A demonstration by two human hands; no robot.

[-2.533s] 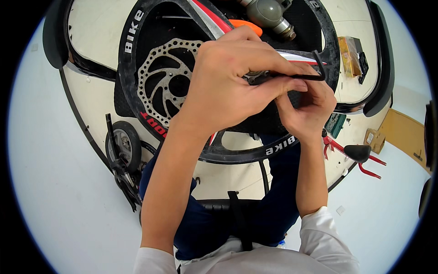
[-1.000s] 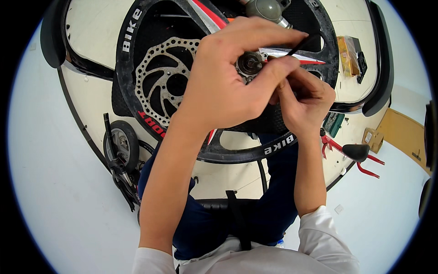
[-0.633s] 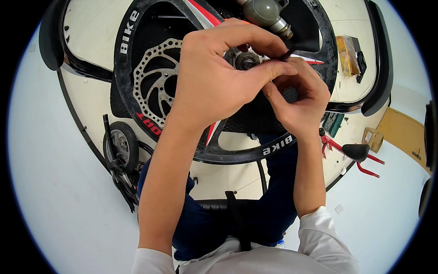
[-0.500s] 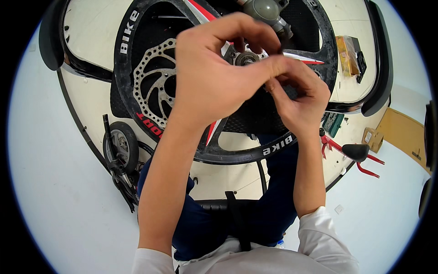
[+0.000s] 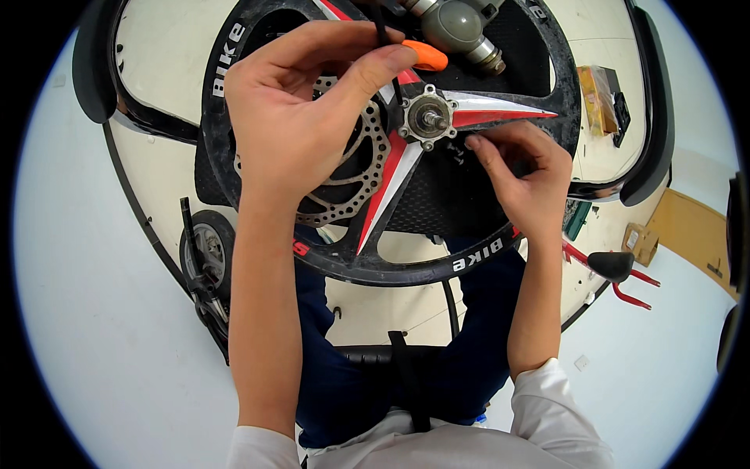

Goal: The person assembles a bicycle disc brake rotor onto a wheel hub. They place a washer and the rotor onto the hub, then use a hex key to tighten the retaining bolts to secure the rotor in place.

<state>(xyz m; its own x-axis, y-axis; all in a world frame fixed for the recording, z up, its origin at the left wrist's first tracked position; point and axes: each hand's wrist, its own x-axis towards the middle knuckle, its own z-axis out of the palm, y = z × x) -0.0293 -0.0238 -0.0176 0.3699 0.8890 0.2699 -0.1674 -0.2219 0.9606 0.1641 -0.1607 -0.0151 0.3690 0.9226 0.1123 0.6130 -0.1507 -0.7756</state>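
The person is working at the hub (image 5: 427, 119) of a bicycle wheel (image 5: 375, 266) lying at the table's near edge. The left hand (image 5: 301, 117) is pinching a thin black tool; the right hand (image 5: 519, 168), fingers curled together, is touching the spoke beside the hub. Seating the tool likely calls for a steady wheel.

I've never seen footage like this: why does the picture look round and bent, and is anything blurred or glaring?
Head view: fisheye bends the table edge toward the black rim; light is even and soft, without harsh glare; the wheel hub and both hands, left hand and right hand, look sharp.
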